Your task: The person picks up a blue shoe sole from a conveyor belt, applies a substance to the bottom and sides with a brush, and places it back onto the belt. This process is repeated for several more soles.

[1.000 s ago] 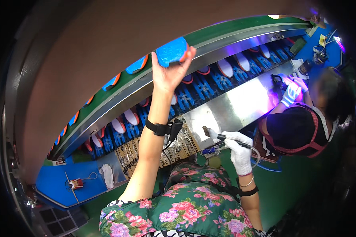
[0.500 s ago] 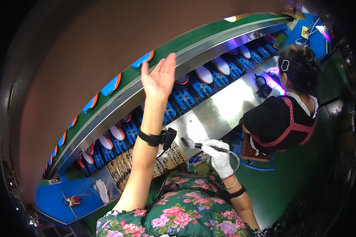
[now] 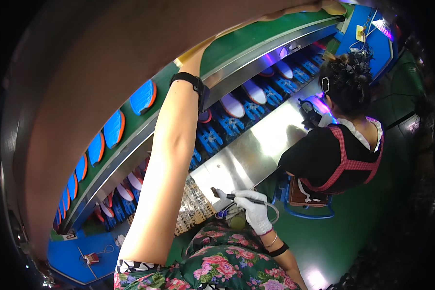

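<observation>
My left arm (image 3: 171, 140) stretches up across the metal rail toward the green belt (image 3: 237, 43). Past the wristband, the left hand is hidden by the brown overhang at the top, so its fingers do not show. Blue shoe soles (image 3: 114, 128) with orange rims lie in a row on that belt, left of the arm. My right hand (image 3: 253, 210), in a white glove, is closed round a slim black-handled brush (image 3: 241, 197) with a pale tube looping from it. The brush's dark tip points left, over the metal worktop (image 3: 222, 169).
Below the rail, pale soles (image 3: 232, 106) rest among blue racks (image 3: 210, 140). A patterned, stained mat (image 3: 195, 208) covers part of the worktop. A person in a black top (image 3: 314, 150) sits at the right near a purple light. At lower left is a blue table (image 3: 72, 256).
My left arm has reached farther up, and its open hand has gone behind the overhang. The right hand, still gripping the brush, sits slightly left and lower in view. The belt soles appear larger.
</observation>
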